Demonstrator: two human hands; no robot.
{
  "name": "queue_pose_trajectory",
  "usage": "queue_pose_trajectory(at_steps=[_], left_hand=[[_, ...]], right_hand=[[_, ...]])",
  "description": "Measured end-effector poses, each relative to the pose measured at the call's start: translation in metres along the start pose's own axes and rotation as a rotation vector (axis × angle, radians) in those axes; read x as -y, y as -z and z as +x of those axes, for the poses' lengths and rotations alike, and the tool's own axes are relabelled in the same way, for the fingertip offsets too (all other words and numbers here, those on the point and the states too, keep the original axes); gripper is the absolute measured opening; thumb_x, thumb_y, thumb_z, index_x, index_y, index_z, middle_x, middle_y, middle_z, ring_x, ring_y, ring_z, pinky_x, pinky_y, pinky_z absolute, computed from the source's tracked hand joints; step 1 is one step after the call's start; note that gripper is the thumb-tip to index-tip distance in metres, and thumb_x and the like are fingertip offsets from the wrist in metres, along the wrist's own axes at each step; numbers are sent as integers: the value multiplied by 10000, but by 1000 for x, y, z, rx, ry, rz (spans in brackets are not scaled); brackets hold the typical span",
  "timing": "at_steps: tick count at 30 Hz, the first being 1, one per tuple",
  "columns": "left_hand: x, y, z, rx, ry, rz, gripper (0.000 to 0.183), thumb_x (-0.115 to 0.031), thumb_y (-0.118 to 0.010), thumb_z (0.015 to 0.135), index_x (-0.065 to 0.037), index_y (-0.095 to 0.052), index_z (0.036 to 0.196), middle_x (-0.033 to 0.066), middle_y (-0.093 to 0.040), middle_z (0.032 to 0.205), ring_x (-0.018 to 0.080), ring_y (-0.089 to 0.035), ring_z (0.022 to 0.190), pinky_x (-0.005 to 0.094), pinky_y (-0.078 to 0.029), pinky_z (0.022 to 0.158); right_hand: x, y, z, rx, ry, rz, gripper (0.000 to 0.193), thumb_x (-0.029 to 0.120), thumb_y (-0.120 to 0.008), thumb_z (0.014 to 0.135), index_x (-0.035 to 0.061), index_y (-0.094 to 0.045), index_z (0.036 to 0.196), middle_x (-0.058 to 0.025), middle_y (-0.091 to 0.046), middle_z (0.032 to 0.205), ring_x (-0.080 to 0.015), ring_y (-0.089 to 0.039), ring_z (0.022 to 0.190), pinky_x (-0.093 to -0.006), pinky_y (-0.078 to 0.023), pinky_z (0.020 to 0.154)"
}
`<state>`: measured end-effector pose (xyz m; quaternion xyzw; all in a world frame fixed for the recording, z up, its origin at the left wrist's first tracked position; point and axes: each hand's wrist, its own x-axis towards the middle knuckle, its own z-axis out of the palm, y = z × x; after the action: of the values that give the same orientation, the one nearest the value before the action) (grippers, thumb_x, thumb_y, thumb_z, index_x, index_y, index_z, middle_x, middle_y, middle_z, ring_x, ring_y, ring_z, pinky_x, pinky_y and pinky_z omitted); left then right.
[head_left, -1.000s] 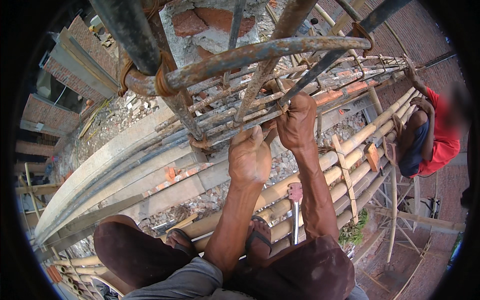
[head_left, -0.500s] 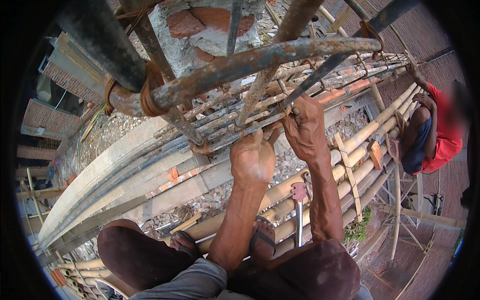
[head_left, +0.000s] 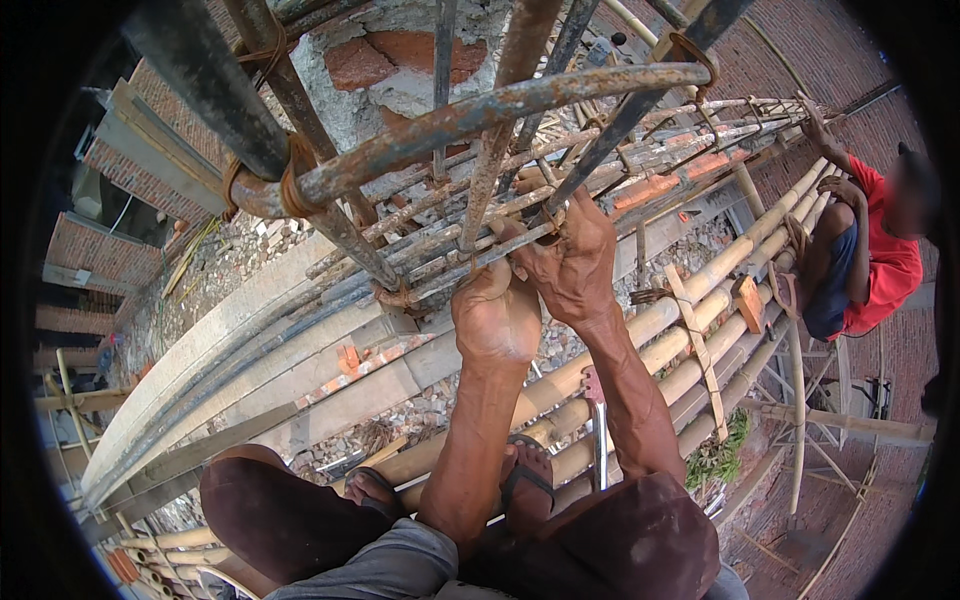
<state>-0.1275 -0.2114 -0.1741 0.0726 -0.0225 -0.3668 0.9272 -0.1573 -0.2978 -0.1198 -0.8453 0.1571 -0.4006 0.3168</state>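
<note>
Rust-mottled bar (head_left: 400,140), shorts (head_left: 826,300) seemingly navy.

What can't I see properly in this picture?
All in the head view:
- What the left hand and right hand grip, if anything: their own curled shapes hide it.
- The silver tool's lower end: the dark trouser leg covers it.
- The thick dark bar's top: cut off by the picture's upper edge.
- The head of the person in the red shirt: blurred.
</note>
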Motion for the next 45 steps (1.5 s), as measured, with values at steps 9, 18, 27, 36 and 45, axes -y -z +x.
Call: queue_pose_trajectory(at_steps=[9,18,27,36,45], left_hand=[[-7,-12,11,24,-33,111,518,-87,-572,940,-5,-419,1428,108,-559,1358,229,-506,1275,390,-355,1133],[-6,-10,10,49,-35,101,507,-68,-562,939,-4,-426,1423,128,-552,1368,239,-514,1273,384,-370,1127],[-5,-8,4,-9,55,98,421,-121,-447,1006,9,-437,1406,115,-506,1407,237,-469,1301,394,-336,1133],[-4,-10,2,20,-4,105,464,-145,-485,991,-8,-409,1427,106,-504,1408,243,-454,1318,400,-323,1140],[-3,-9,0,32,20,12,448,-132,-458,1005,6,-408,1428,123,-491,1428,244,-446,1332,404,-310,1158]], right_hand=[[-5,-17,-5,-219,163,-250,158,153,-662,888,17,-662,968,-170,-606,899,-354,-587,756,-424,-442,613],[6,-15,-9,-198,65,-282,185,77,-677,786,16,-609,946,-170,-526,893,-364,-550,843,-434,-433,725],[3,-20,-8,-231,116,-317,273,111,-726,788,-15,-590,988,-168,-537,911,-364,-551,821,-432,-444,700],[18,-13,-17,-207,-60,-281,350,135,-755,773,-25,-574,1028,-180,-492,943,-375,-525,858,-451,-453,721],[6,-15,-8,-210,136,-294,220,102,-724,791,-19,-592,919,-174,-499,868,-378,-536,778,-458,-408,639]])
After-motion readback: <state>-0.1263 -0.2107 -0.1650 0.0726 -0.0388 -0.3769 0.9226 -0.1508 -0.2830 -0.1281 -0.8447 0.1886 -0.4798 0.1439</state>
